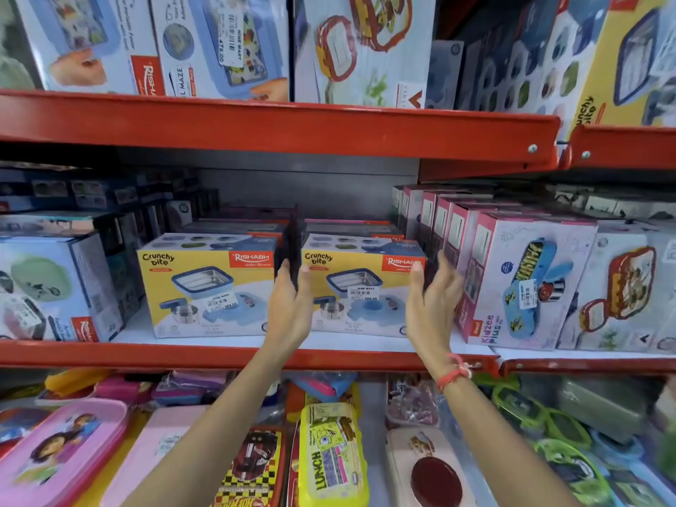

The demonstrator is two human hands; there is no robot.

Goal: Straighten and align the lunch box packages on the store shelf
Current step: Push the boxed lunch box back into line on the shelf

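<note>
Two yellow "Crunchy bite" lunch box packages stand side by side on the middle shelf. The right package (360,287) sits between my hands. My left hand (290,305) lies flat against its left side, in the gap beside the left package (206,287). My right hand (431,298) is at its right side with fingers spread, close to the corner; I cannot tell whether it touches. A row of pink "Kidzee Plus" boxes (519,279) stands to the right of that hand, angled.
The red shelf lip (219,354) runs below the packages, and another red shelf (278,122) hangs above. Blue-grey boxes (55,287) fill the left. Loose lunch boxes, including a yellow cartoon one (331,455), lie on the shelf beneath my arms.
</note>
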